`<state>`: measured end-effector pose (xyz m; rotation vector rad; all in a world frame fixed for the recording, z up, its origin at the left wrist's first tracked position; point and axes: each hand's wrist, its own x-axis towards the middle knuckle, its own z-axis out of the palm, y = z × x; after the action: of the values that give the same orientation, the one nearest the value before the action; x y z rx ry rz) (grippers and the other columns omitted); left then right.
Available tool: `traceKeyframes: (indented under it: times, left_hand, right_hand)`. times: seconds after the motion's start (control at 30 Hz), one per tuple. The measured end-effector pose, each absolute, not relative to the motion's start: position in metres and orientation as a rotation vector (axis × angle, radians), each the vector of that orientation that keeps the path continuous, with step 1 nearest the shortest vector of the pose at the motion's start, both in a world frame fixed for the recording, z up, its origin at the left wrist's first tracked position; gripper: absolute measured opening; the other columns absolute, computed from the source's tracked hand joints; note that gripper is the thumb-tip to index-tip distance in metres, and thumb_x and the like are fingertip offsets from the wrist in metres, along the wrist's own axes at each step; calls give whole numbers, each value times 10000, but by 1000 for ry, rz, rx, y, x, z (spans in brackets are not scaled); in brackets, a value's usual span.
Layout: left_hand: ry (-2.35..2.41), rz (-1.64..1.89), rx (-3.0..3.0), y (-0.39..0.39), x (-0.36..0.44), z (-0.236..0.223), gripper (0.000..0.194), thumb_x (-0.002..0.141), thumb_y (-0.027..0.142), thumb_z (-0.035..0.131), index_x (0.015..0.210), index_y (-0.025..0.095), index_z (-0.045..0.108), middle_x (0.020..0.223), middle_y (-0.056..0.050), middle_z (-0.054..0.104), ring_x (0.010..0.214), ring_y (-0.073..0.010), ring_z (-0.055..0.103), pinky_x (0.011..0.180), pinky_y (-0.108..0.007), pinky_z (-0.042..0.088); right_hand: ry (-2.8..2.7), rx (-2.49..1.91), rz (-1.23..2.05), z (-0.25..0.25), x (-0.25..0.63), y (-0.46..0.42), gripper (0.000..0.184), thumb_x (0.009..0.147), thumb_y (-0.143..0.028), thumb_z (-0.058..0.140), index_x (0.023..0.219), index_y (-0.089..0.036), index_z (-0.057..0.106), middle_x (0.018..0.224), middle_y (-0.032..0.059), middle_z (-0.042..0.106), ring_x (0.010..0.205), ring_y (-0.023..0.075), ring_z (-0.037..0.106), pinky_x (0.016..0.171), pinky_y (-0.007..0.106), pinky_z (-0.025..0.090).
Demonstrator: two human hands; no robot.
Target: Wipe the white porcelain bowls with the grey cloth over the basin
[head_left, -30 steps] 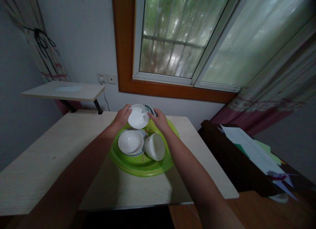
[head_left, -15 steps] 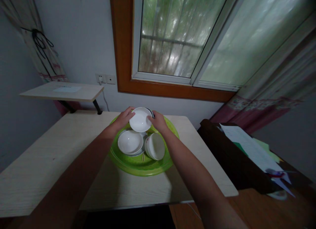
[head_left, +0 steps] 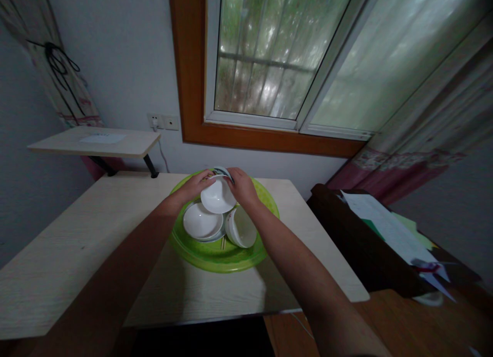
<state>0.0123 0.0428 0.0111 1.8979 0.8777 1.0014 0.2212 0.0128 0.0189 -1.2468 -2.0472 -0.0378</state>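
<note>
Near the back of a round green tray (head_left: 215, 264), a white bowl (head_left: 217, 195) is tilted with its inside facing me. My left hand (head_left: 196, 186) grips its left edge, and my right hand (head_left: 242, 186) closes on its upper right edge. Just behind it, between my hands, shows the edge of another dish (head_left: 222, 170) with a dark pattern; how it is held I cannot tell. In front on the tray lie stacked white dishes (head_left: 203, 221) at left and tipped white bowls (head_left: 242, 227) at right. Chopsticks (head_left: 223, 243) poke out between them.
The tray rests on a pale wooden table (head_left: 115, 218). A small raised shelf (head_left: 96, 141) with a paper stands at the back left. Behind the table is a window with a brown frame (head_left: 231, 136). Papers (head_left: 385, 228) lie on a dark surface at the right.
The white bowl has moved slightly down towards me and tilted more. The patterned dish behind it shows more now. My right hand has shifted up and left along the edge.
</note>
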Motion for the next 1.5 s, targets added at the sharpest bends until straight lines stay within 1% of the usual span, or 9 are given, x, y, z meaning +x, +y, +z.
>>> traceKeyframes:
  times: [0.33, 0.5, 0.63, 0.8, 0.97, 1.13, 1.23, 1.37, 1.5]
  left_hand:
    - [1091, 1074, 1923, 50, 9, 3, 417, 903, 594, 461, 959, 208, 607, 917, -44, 656, 870, -206, 592, 768, -316, 474]
    - [1249, 1195, 1847, 54, 5, 1, 396, 947, 583, 406, 954, 220, 565, 878, -30, 623, 833, -201, 576, 744, -321, 445]
    - [1262, 1214, 1851, 52, 5, 4, 379, 953, 577, 395, 933, 227, 537, 845, -15, 595, 811, -200, 557, 751, -330, 420]
    - [1246, 1214, 1888, 47, 6, 9, 365, 952, 568, 403, 922, 231, 538, 850, -15, 598, 824, -204, 563, 759, -331, 415]
    - [1271, 1202, 1919, 44, 6, 11, 339, 953, 538, 405, 936, 231, 549, 844, -12, 609, 798, -193, 560, 734, -320, 410]
    - [1359, 1240, 1940, 44, 5, 14, 330, 947, 532, 397, 929, 238, 543, 895, -26, 635, 835, -206, 561, 756, -328, 414]
    - [1404, 1251, 1966, 46, 4, 14, 321, 953, 526, 385, 949, 242, 535, 929, -33, 637, 881, -217, 571, 798, -338, 423]
    - [1390, 1276, 2008, 47, 4, 13, 318, 963, 518, 370, 970, 242, 528, 933, -38, 627, 886, -217, 571, 829, -344, 427]
    - [1397, 1301, 1993, 47, 3, 13, 338, 967, 533, 358, 966, 244, 534, 894, -37, 615, 865, -214, 571, 809, -340, 429]
  right_hand:
    - [-1823, -1233, 6, 24, 221, 10, 274, 1003, -351, 553, 1167, -171, 680, 1117, 117, 700, 1067, 246, 631, 1009, 362, 481]
    - [-1766, -1136, -49, 24, 223, 8, 308, 1037, -315, 461, 1204, -153, 662, 1246, 144, 611, 1171, 231, 592, 1084, 357, 449]
    - [-1959, -1166, -96, 22, 215, 6, 288, 1003, -266, 523, 1241, -167, 650, 1291, 141, 543, 1087, 222, 602, 1046, 359, 477]
    - [-2219, -1342, -325, 24, 201, -3, 328, 1000, -172, 492, 1307, -182, 608, 1271, 142, 587, 1144, 276, 537, 991, 397, 492]
    - [-2386, -1364, -408, 25, 194, -13, 270, 993, -146, 475, 1155, -125, 690, 1172, 192, 650, 1144, 323, 518, 960, 449, 490]
    - [-2449, -1336, -299, 20, 189, -17, 381, 1003, -430, 544, 1054, -118, 755, 1085, 186, 688, 1110, 315, 566, 999, 452, 474]
    - [-2479, -1224, -120, 19, 187, -20, 528, 1022, -558, 470, 1207, -129, 718, 1135, 166, 703, 1095, 279, 612, 1017, 423, 472]
    - [-2380, -983, 241, 19, 186, -22, 601, 1028, -501, 507, 1529, -175, 439, 1370, 147, 644, 1224, 249, 610, 1058, 399, 467]
    - [-2313, -834, 405, 19, 186, -19, 481, 1059, -429, 449, 1472, -192, 518, 1479, 127, 578, 1367, 215, 536, 1145, 399, 418]
